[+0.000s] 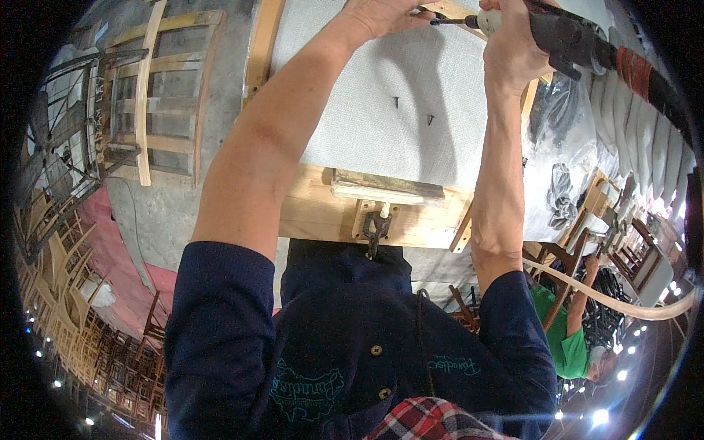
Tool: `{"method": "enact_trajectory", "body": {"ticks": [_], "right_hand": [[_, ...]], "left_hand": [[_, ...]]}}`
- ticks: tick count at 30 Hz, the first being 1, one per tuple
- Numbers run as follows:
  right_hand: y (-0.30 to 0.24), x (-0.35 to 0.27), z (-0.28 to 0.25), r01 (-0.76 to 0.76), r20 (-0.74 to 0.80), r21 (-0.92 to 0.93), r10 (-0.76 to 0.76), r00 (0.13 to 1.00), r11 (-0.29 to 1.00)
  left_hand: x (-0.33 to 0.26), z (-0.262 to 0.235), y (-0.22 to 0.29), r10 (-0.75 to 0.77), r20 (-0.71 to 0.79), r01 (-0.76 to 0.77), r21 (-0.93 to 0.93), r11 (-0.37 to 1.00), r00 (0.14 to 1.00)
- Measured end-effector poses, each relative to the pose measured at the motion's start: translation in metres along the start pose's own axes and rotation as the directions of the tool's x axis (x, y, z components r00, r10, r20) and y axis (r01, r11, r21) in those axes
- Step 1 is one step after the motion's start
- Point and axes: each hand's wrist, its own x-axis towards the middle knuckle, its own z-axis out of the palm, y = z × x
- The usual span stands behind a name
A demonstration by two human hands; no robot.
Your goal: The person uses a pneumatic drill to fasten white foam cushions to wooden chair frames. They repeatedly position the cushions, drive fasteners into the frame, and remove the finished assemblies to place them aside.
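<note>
Driving a fastener, we judge: our right hand [513, 44] at one o'clock grips the power screwdriver [565, 37], our left hand [378, 15] at twelve pinches something at its tip on the white-covered panel [381, 95]. Next calls for steady alignment.

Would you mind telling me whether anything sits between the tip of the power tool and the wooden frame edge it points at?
Nothing visible does. The right hand holds the power tool, its tip meeting the wooden frame edge beside the left hand. The two loose screws lie apart on the white fabric.
</note>
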Motion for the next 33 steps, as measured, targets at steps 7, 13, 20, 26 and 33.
{"method": "enact_trajectory", "body": {"ticks": [7,13,20,26,33], "right_hand": [[0.000,0.001,0.012,0.106,-0.027,0.072,-0.104,0.994,0.992],[0.025,0.021,0.018,0.474,-0.004,0.048,-0.475,0.880,0.879],[0.002,0.010,0.017,0.286,0.003,0.104,-0.287,0.958,0.953],[0.009,0.017,0.014,0.387,0.024,0.102,-0.391,0.920,0.916],[0.013,0.015,0.013,0.370,-0.010,0.015,-0.370,0.929,0.929]], "left_hand": [[0.001,0.000,-0.002,0.013,-0.031,-0.014,-0.034,0.999,0.999],[0.001,0.015,-0.012,0.060,-0.085,-0.058,0.023,0.998,0.995],[0.001,0.014,-0.009,0.064,-0.103,-0.062,0.015,0.998,0.993],[0.004,0.005,0.000,-0.024,-0.019,0.024,-0.013,1.000,1.000],[0.005,-0.001,0.002,-0.024,-0.013,0.023,-0.026,0.999,1.000]]}}
